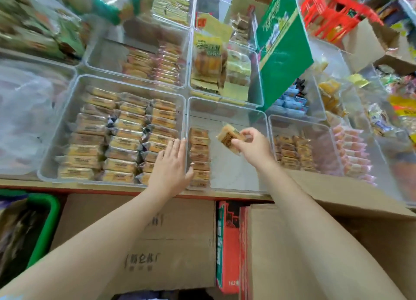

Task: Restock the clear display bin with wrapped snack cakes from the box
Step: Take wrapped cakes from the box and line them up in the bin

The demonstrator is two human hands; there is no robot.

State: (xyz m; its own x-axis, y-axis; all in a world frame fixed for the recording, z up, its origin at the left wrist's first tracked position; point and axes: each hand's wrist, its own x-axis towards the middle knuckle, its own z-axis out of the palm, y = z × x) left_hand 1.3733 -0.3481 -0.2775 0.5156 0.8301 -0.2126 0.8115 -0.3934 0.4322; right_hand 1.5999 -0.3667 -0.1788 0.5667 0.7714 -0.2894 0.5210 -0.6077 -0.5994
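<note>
A clear display bin (227, 110) stands at the counter's front middle, with one row of wrapped snack cakes (199, 157) along its left wall and bare floor to the right. My right hand (254, 145) pinches one wrapped snack cake (229, 136) above the bin's middle. My left hand (172, 163) lies flat with straight fingers on the bin's left wall, thumb against the row. An open cardboard box (337, 209) sits at the lower right under my right forearm; its contents are hidden.
A full clear bin of similar cakes (117, 137) adjoins on the left, another partly filled bin (299, 151) on the right. More snack bins stand behind, with a tilted green carton (281, 47). Cardboard boxes (157, 243) and a green basket (47, 227) stand below the counter.
</note>
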